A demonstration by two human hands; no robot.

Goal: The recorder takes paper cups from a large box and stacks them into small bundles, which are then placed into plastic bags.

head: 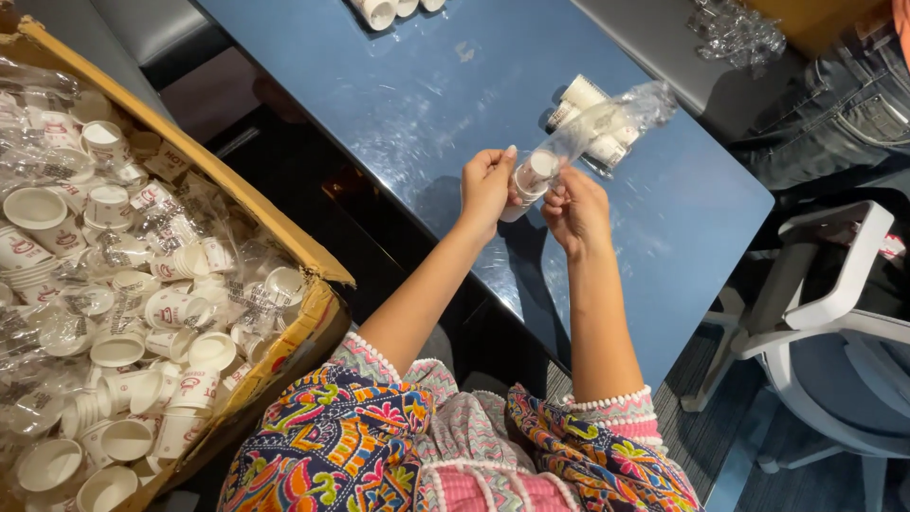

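Head view: two hands working a stack of paper cups out of its clear wrapper, above a blue surface.

Nearest, at the left, an open cardboard box (284, 237) brims with loose white paper cups (118, 349) and crumpled plastic. Past it, the left hand (485, 185) is closed around the near end of a small stack of cups (533, 175), while the right hand (575, 210) has its fingers pinched together on the clear wrapper (616, 118) beside that stack. The stack is held in the air over the blue surface (455, 85), touching nothing below. To my eye, the thin film could tear suddenly under the pull, and cups might slip free and roll off the edge. Farther off, more cups (389, 9) lie at the far edge.
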